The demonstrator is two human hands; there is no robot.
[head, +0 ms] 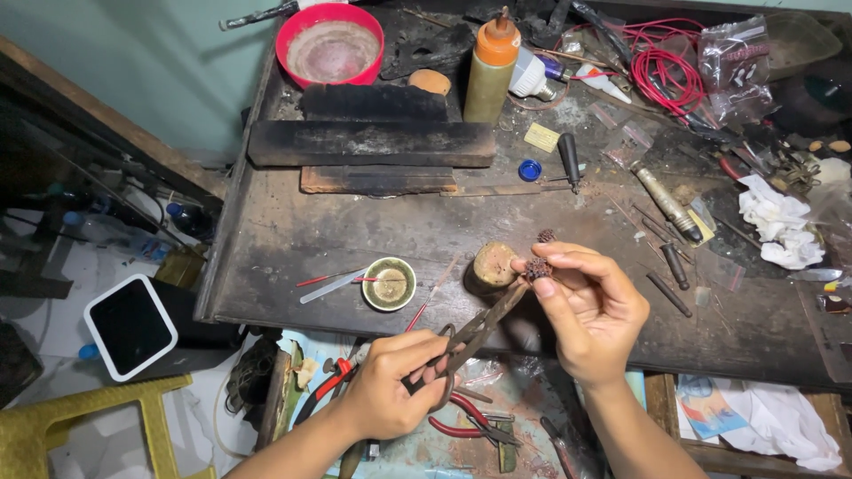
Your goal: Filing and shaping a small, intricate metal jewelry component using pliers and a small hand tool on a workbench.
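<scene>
Nearest the camera, the left hand (pixel 390 386) is closed around the looped handles of a pair of long dark metal shears (pixel 470 337), whose blades slant up toward one o'clock. Their tips meet a small spiky reddish-brown cluster ornament (pixel 537 268), pinched between thumb and fingertips of the right hand (pixel 590 310). So both hands are clamped, each on its own piece, and stand near one another over the front edge of the dark scorched wooden worktop (pixel 293 231).

Just at nine o'clock of the ornament sits a short round wooden stump (pixel 493 264). Farther at nine o'clock stands a small round brass-coloured bowl (pixel 390 284) with flat metal tweezers (pixel 330 286) beside it.

At twelve o'clock, well apart, stand an olive squeeze bottle with an orange cap (pixel 486 71) and a red plastic basin (pixel 330 43), with charred black wooden blocks (pixel 373 142) between them and the hands. At two o'clock lies a coil of red wire (pixel 666 75); at three o'clock, crumpled white tissue (pixel 781 222). Below the hands lie red-handled pliers (pixel 466 426).
</scene>
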